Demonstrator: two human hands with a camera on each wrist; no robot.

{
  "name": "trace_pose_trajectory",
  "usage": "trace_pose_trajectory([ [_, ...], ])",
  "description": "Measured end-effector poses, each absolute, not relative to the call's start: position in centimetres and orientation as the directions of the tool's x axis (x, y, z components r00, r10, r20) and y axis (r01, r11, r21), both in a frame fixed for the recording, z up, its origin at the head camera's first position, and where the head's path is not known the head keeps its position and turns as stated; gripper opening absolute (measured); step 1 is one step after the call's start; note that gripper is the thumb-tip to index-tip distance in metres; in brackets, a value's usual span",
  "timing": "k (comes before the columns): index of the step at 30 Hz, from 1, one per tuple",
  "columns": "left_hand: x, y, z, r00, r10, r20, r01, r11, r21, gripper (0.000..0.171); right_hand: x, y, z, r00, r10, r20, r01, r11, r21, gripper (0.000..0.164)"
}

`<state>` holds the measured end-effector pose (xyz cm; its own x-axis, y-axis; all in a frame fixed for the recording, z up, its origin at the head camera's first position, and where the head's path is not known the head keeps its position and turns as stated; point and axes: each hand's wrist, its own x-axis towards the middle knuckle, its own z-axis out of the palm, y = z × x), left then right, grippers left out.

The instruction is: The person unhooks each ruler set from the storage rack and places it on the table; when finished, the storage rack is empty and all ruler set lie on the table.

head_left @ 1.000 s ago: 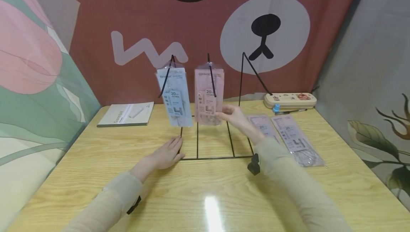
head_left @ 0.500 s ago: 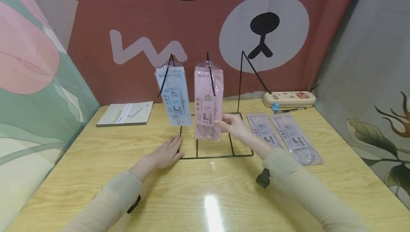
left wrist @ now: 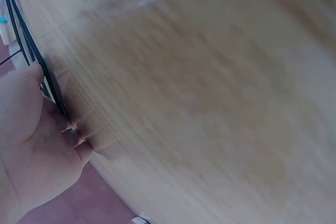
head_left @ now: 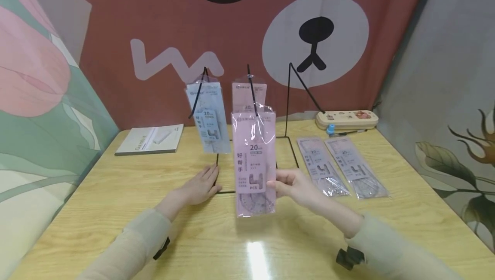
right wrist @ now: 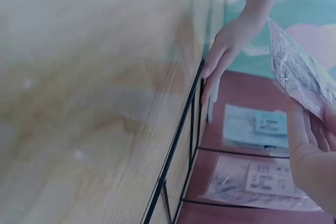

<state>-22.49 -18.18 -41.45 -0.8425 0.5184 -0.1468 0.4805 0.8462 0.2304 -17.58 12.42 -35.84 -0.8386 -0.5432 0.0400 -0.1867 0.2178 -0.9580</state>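
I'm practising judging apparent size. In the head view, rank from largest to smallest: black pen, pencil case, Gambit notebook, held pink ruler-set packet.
1. Held pink ruler-set packet
2. Gambit notebook
3. Pencil case
4. Black pen
The packet is nearer the camera, so whether it really outsizes the notebook is unsure.

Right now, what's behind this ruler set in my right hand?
In the head view, another pink ruler set hangs on the black wire rack; the held set hides its lower part and some wires.
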Motion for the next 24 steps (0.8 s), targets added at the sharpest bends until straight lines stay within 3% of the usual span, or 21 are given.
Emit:
trace_pose_trajectory([
  [12, -22.0, -18.3, -41.5, -0.846, 0.511, -0.148, 0.473, 0.85, 0.23, 0.062, -13.1, 17.6, -35.5, -0.741, -0.659, 0.131, -0.297, 0.147, -0.943, 0.026],
  [16, -22.2, -18.4, -41.7, -0.845, 0.513, -0.154, 0.474, 0.85, 0.229, 0.062, -13.1, 21.0, -35.7, -0.817, -0.569, 0.097, -0.274, 0.234, -0.933, 0.027],
  [20, -22.4, -18.4, -41.7, -0.841, 0.518, -0.154, 0.48, 0.847, 0.227, 0.063, -14.3, 25.2, -35.6, -0.938, -0.347, -0.014, -0.142, 0.419, -0.897, 0.039],
  [24, -22.5, -18.3, -41.7, -0.84, 0.52, -0.154, 0.483, 0.846, 0.224, 0.063, -16.4, 30.5, -34.8, -0.986, -0.158, -0.057, -0.056, 0.631, -0.773, 0.049],
])
